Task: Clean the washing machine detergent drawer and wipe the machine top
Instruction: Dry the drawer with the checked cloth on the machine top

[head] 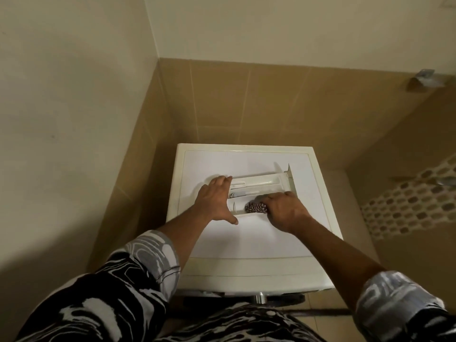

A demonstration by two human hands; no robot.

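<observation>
**Drawer lying on the machine top**

The flat white top of the cream-edged washing machine (259,233) carries one thing: a white plastic detergent drawer (261,183), pulled out and lying flat across the middle of the top, its compartments facing up. The drawer sits slightly askew to the top's edges. A small striped red-and-white cloth (255,207) lies bunched in the drawer's near compartment.
</observation>
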